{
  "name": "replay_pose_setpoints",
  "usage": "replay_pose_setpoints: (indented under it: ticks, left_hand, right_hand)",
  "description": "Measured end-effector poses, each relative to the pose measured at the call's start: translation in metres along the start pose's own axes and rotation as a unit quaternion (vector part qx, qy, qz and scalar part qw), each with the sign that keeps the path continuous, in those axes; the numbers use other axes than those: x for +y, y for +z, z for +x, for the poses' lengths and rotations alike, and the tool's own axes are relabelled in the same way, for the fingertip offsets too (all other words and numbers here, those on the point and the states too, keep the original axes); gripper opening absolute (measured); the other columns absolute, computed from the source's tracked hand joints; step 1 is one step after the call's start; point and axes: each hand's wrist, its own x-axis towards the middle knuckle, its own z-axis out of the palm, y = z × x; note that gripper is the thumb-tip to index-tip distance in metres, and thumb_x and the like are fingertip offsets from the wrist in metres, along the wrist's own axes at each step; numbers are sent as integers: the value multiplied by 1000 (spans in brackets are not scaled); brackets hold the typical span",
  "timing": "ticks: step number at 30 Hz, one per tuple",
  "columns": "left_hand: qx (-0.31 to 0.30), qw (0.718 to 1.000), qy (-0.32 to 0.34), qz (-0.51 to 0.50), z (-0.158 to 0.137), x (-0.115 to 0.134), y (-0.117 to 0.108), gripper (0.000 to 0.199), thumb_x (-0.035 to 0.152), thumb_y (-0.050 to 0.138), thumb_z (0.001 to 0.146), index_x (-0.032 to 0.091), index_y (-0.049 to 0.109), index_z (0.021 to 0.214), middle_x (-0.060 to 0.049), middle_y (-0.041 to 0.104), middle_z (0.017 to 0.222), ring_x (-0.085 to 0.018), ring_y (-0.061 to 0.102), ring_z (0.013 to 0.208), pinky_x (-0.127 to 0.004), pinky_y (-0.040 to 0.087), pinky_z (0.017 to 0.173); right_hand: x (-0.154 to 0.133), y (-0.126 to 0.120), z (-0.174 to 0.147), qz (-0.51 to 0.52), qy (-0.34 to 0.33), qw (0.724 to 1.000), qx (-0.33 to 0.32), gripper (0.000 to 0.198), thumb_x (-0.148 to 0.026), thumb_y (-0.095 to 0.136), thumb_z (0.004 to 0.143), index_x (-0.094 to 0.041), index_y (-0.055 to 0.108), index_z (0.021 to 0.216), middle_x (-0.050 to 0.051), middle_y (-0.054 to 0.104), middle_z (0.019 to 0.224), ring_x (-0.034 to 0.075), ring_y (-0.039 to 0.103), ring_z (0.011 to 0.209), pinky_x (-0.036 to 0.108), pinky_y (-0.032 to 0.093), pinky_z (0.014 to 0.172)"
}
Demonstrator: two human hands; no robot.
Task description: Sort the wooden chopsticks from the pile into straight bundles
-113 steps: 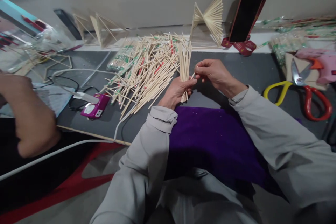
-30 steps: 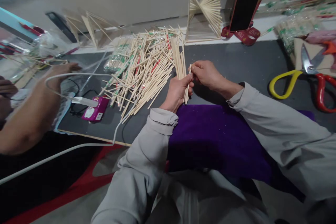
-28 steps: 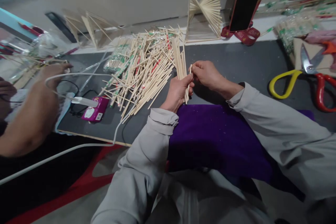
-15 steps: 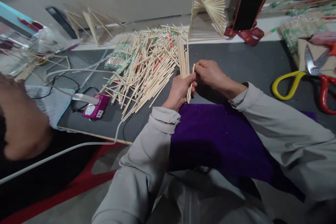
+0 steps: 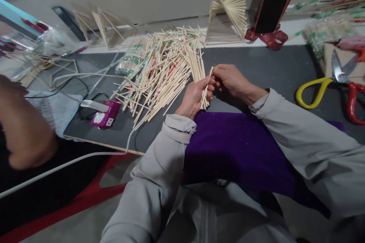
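My left hand (image 5: 196,95) is wrapped round a bundle of thin wooden chopsticks (image 5: 196,64), whose tops fan out over the table and whose lower ends stick out below the fist. One single chopstick (image 5: 211,71) stands slightly apart on the bundle's right side. At its upper part, the fingertips of my right hand (image 5: 228,78) are pinched together against it. Left of the bundle lies a big loose pile of chopsticks (image 5: 162,79), some with red or green wrapper bits. Beneath both wrists, a purple cloth (image 5: 228,144) hangs over the table's near side.
Yellow-and-red-handled scissors (image 5: 313,93) lie at the right near wrapped packs (image 5: 327,32). A twisted stick model (image 5: 228,11) stands at the back beside a dark post (image 5: 273,0). A purple power adapter (image 5: 105,115) with a white cable sits left, near another person's arm (image 5: 31,133).
The bundle in my left hand has spread and leans more to the left. The stick that hung lowest now sits nearer the other lower ends. My right hand has barely moved.
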Motion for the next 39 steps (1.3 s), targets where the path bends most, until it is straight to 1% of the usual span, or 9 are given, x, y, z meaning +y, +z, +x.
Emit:
replay_pose_setpoints:
  ticks: [2, 8, 10, 15, 19, 24, 29, 35, 39]
  left_hand:
    - [2, 1000, 4, -2, 0, 0, 0, 29, 26, 53, 98, 14, 63, 74, 7, 54, 49, -3, 44, 32, -18, 39, 36]
    - [15, 1000, 22, -11, 0, -1, 2, 29, 27, 53, 98, 14, 62, 74, 8, 51, 49, -2, 41, 32, -17, 36, 35]
    - [20, 999, 25, -14, 1, -1, 1, 28, 26, 55, 97, 14, 62, 74, 8, 51, 50, -2, 40, 33, -17, 36, 35]
    - [35, 997, 44, -48, 2, 3, -4, 28, 27, 55, 97, 14, 62, 73, 7, 51, 52, -2, 41, 33, -17, 37, 36]
    - [11, 999, 14, -36, 0, 4, -5, 27, 26, 55, 97, 13, 62, 74, 7, 51, 52, -2, 41, 33, -17, 35, 36]
    - [-7, 1000, -9, -19, -1, 2, -2, 28, 27, 54, 97, 13, 63, 75, 6, 51, 51, -1, 40, 33, -16, 34, 36]
    - [-3, 1000, 2, 1, -1, 0, -3, 26, 26, 54, 96, 13, 64, 75, 6, 53, 51, -2, 39, 32, -16, 34, 35]
    - [27, 998, 29, 52, -2, -2, 0, 23, 24, 57, 95, 13, 64, 75, 7, 53, 48, -2, 42, 31, -17, 35, 34]
    - [20, 998, 21, 62, -4, -2, 0, 25, 24, 57, 94, 12, 64, 74, 7, 52, 47, -3, 42, 31, -18, 35, 33]
  right_hand:
    - [0, -1, 0, -27, -7, 1000, 14, 29, -9, 50, 89, -19, 52, 62, -2, 48, 50, 7, 40, 40, 20, 29, 37]
    - [3, -4, 3, -130, -70, 988, 44, 25, -13, 49, 89, -20, 55, 65, -2, 49, 49, 9, 41, 40, 23, 28, 38]
    - [3, -5, 4, -111, -54, 991, 54, 22, -13, 50, 87, -20, 56, 66, -2, 49, 50, 9, 41, 41, 23, 28, 38]
    - [-4, -14, 7, 8, 5, 996, 92, 16, -13, 50, 80, -18, 54, 66, -2, 49, 57, 8, 41, 43, 22, 30, 36]
    - [-7, -18, 7, 42, 32, 997, 60, 16, -14, 49, 79, -17, 55, 64, 0, 51, 60, 8, 44, 42, 22, 31, 34]
    - [-6, -11, 1, 45, 15, 999, 10, 23, -22, 54, 90, -15, 60, 69, 1, 56, 63, 7, 51, 45, 19, 36, 36]
    - [-3, -8, -1, 35, -4, 999, -11, 20, -9, 60, 86, -13, 60, 66, 1, 58, 62, 5, 51, 48, 16, 39, 39]
    - [-3, -11, 2, 41, 19, 999, -2, 20, -7, 59, 85, -12, 62, 66, 2, 61, 62, 5, 53, 48, 16, 37, 38]
    - [-11, -13, 2, -6, 13, 1000, 5, 21, -2, 58, 80, -12, 60, 62, 0, 54, 50, 6, 48, 41, 18, 33, 37]
